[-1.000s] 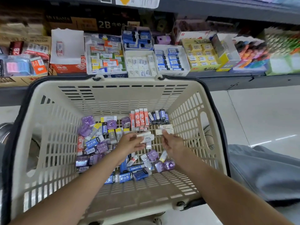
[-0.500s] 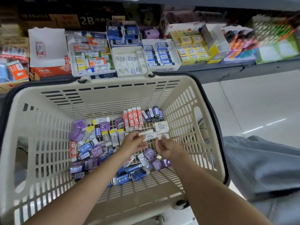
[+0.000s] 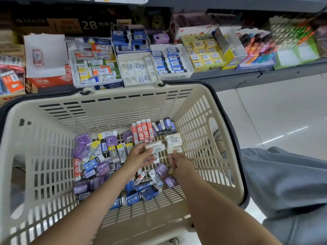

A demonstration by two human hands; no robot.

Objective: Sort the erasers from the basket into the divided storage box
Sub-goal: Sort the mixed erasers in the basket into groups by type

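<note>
A cream plastic basket [image 3: 109, 110] holds several loose erasers in purple, blue, orange and white wrappers. Both my hands are inside it. My left hand [image 3: 139, 156] grips a small stack of white erasers [image 3: 155, 146]. My right hand [image 3: 178, 159] pinches one white eraser [image 3: 174, 150] lying on the basket floor, just below two stacked white erasers [image 3: 173, 139]. Orange erasers [image 3: 142, 132] and dark blue erasers [image 3: 164, 125] stand in rows at the basket's far side. On the shelf behind, a white divided storage box [image 3: 138, 70] holds rows of white erasers.
The shelf also carries a mixed-colour eraser box [image 3: 93, 68], a blue eraser box [image 3: 170, 61], a yellow eraser box [image 3: 203, 52] and a red 2B box [image 3: 46, 55]. My grey trouser leg [image 3: 283, 183] is at the right over a pale tiled floor [image 3: 274, 112].
My right hand has moved forward onto another white eraser on the basket floor. My left hand keeps its white stack. The view has shifted slightly.
</note>
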